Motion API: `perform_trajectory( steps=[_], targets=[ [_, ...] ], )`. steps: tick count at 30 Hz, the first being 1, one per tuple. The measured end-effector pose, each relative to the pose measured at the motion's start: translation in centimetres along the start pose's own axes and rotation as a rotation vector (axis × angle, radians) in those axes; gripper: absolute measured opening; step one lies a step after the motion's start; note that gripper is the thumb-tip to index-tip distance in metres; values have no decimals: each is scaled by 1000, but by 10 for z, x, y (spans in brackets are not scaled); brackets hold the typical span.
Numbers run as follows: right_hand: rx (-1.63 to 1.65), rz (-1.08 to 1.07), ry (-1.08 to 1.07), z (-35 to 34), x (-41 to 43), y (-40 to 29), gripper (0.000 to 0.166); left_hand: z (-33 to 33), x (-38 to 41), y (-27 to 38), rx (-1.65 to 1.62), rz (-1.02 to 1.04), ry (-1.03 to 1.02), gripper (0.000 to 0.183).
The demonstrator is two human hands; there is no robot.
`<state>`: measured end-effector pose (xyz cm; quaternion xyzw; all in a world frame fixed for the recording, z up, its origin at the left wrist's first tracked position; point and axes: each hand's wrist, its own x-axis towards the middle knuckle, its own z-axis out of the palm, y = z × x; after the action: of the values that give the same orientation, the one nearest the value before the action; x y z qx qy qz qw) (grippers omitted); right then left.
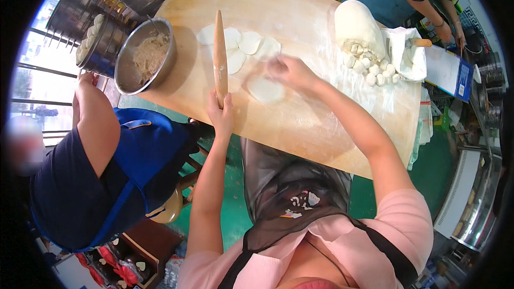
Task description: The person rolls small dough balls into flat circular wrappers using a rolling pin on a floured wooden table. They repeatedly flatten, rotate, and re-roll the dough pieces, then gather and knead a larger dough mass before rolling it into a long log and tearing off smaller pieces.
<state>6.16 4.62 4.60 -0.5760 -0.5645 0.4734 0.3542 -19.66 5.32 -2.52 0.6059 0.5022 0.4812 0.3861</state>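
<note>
My left hand [221, 116] grips one end of a tapered wooden rolling pin [220, 52], which points away from me over the wooden work table [289, 16]. Blurred by motion, my right hand [295, 73] hovers above and just beyond a thin round dough wrapper [266, 90]; whether its fingers hold anything is unclear. Several rolled wrappers [249, 43] lie partly overlapping on the far side of the pin. Further right, small dough pieces [375, 70] cluster in front of a large lump of dough [357, 24].
A metal bowl of filling [150, 56] stands at the table's left edge, near stacked steamers [96, 48]. A person in a blue apron [140, 144] is close on my left. Another person's hands [445, 32] are at far right, beyond a wooden-handled tool [419, 42] on a white bag [409, 62].
</note>
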Motion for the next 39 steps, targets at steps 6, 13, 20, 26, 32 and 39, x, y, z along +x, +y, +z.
perform_trajectory(
  steps=[6, 13, 20, 26, 32, 39],
  targets=[
    [-585, -103, 335, -14, 107, 43, 54, 5, 2, 4, 18, -22, -21, 25],
    [-381, -112, 422, 2, 44, 66, 28, 3, -3, -2, 13, -23, -13, 26],
    [319, -107, 477, 16, 87, 14, 24, 8, -2, -1, 22, -51, 4, 27],
    [-542, -229, 391, 61, 59, 46, 67, 2, -3, -11, 68, -65, 3, 26],
    [-1004, 115, 560, -27, -25, 104, 76, 12, -1, 1, 75, 64, -91, 21],
    [-1047, 136, 872, -99, -69, 93, 34, 5, 2, -5, 95, -1, -93, 24]
  ],
)
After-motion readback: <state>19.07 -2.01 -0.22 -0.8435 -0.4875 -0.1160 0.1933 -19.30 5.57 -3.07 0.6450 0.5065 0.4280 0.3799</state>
